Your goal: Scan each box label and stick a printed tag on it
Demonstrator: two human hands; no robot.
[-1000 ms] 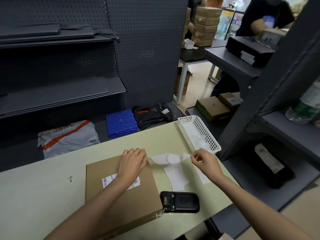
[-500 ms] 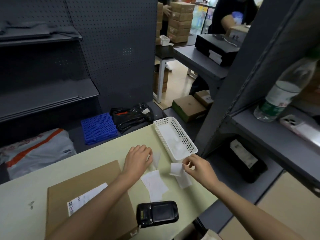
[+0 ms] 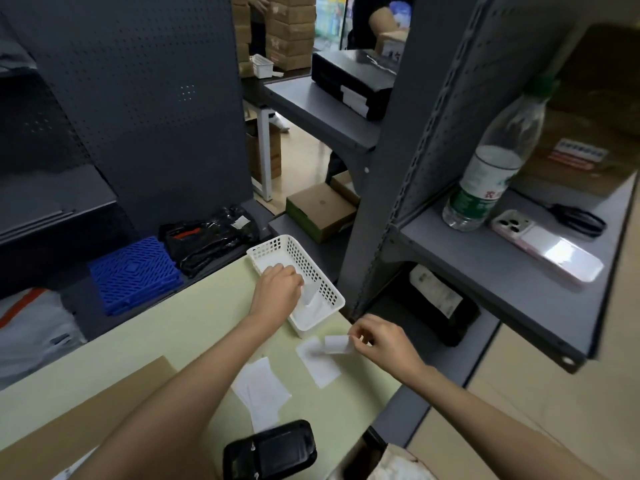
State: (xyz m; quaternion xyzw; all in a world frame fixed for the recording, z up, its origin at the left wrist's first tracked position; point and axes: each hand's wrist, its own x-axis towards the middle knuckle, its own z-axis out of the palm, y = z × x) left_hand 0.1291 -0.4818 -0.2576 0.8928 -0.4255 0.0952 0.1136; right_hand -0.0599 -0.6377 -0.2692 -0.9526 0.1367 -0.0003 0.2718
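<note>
Your left hand (image 3: pixel 277 291) reaches over the white basket (image 3: pixel 325 289), and its fingers pinch a slip of paper (image 3: pixel 309 295) above the basket floor. Your right hand (image 3: pixel 382 342) is just right of the basket, fingers pinching a small white tag (image 3: pixel 336 344) above the surface (image 3: pixel 180 327). The box (image 3: pixel 79 424) lies near left. The black scanner (image 3: pixel 273 450) sits at the near edge.

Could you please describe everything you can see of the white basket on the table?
The white basket is a small rectangular tray that looks like plastic, with walls perforated by square holes. It sits upright at the table's far right edge, long side angled away. White paper slips lie inside. The left hand reaches in over its near wall, holding a paper scrap.
</note>
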